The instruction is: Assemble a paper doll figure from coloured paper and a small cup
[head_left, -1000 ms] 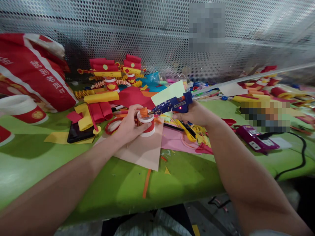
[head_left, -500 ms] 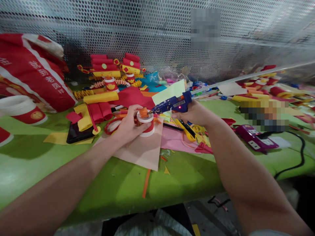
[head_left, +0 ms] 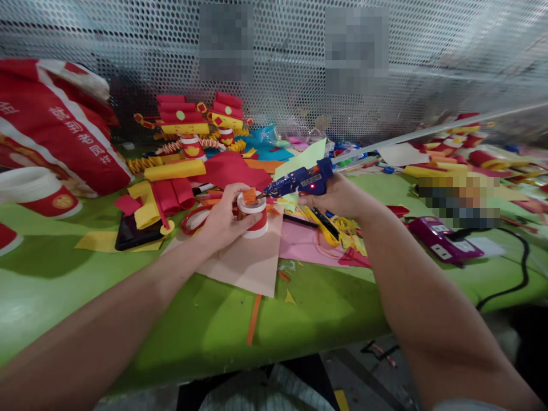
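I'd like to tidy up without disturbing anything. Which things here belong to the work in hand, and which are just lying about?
In use:
small red-and-white paper cup, in the left hand
folded orange paper, at its top
blue glue gun, in the right hand

Apparently just lying about:
black rectangular phone-like device
large red printed bag
yellow-and-black utility knife

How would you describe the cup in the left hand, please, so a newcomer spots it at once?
On the green table, find the beige paper sheet near the front edge. Over it, the left hand grips a red-and-white cup. Unlike the cups at far left, it has orange paper on top and a blue glue gun aimed there.
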Available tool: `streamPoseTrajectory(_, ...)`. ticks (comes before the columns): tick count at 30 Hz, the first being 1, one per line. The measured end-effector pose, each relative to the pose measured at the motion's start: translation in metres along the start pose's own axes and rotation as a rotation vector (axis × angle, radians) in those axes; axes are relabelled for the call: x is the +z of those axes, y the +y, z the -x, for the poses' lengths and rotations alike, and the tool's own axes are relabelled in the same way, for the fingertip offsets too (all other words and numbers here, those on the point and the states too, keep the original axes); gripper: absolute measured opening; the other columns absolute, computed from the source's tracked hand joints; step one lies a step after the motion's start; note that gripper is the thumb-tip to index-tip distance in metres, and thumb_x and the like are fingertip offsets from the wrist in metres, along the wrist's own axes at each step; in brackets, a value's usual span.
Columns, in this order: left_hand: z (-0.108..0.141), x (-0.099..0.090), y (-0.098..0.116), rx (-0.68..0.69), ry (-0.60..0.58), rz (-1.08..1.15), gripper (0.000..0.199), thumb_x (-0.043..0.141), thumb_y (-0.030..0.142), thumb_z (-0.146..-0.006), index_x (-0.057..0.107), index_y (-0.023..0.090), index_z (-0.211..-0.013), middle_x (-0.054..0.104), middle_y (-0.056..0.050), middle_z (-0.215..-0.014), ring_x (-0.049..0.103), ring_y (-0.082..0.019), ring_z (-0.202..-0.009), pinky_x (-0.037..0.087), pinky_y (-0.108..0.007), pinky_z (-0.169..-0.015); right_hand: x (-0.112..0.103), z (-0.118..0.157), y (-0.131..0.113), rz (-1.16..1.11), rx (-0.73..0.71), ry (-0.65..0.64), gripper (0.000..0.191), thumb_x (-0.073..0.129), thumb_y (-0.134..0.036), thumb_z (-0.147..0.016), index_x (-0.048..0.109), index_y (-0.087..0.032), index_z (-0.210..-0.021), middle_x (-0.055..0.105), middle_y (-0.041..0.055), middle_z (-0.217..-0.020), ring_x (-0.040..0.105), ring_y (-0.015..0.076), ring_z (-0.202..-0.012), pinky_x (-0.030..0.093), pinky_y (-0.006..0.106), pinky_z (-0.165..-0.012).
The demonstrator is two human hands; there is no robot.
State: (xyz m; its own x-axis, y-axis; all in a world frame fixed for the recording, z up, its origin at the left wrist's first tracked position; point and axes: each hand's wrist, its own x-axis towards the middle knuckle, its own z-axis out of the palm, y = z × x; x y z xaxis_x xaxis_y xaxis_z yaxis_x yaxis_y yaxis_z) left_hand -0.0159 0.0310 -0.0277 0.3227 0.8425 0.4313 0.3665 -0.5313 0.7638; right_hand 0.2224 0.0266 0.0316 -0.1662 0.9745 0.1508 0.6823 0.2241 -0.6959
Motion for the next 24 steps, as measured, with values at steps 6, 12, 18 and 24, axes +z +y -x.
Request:
streamPoseTrajectory(6,-0.001,0.000,0.001,-0.005,0.007,-0.020,0.048,0.064,0.030,-0.071,0.040,0.022,-0.111,0.058,-0.006,-0.106,0.058,-0.020,-0.095,0.045,-0.038,-0.084,0.000,-0.001,0.001,-0.003,-0.016,0.000,0.036,0.070,-0.049,-0.054,0.057,-0.018,-0.067,0.053,0.0001,-0.058,0.049,0.0151,-0.058,0.040,0.030,-0.056)
streamPoseTrajectory(12,-0.001,-0.002,0.012,0.009,0.014,-0.111,0.039,0.062,0.027,-0.073,0.045,0.021,-0.107,0.059,-0.004,-0.102,0.059,-0.019,-0.091,0.047,-0.032,-0.079,0.002,-0.001,0.003,0.000,-0.011,0.009,0.038,0.069,-0.051,-0.053,0.057,-0.017,-0.067,0.051,-0.0013,-0.055,0.046,0.0135,-0.054,0.039,0.029,-0.053)
streamPoseTrajectory(18,0.000,-0.002,0.011,0.078,0.021,-0.269,0.036,0.062,0.027,-0.075,0.052,0.024,-0.109,0.061,-0.003,-0.108,0.059,-0.020,-0.095,0.047,-0.033,-0.084,0.000,-0.002,0.006,-0.047,-0.013,0.029,0.038,0.070,-0.050,-0.054,0.058,-0.017,-0.066,0.052,-0.0018,-0.053,0.042,0.0099,-0.047,0.037,0.026,-0.045)
streamPoseTrajectory(24,0.002,-0.006,0.014,0.121,-0.047,-0.507,0.038,0.058,0.031,-0.077,0.054,0.020,-0.113,0.055,-0.009,-0.124,0.055,-0.025,-0.109,0.045,-0.038,-0.091,-0.004,0.001,0.000,-0.116,0.025,0.080,0.029,0.073,-0.038,-0.056,0.055,-0.016,-0.058,0.045,-0.0054,-0.040,0.039,0.0070,-0.038,0.034,0.023,-0.040)
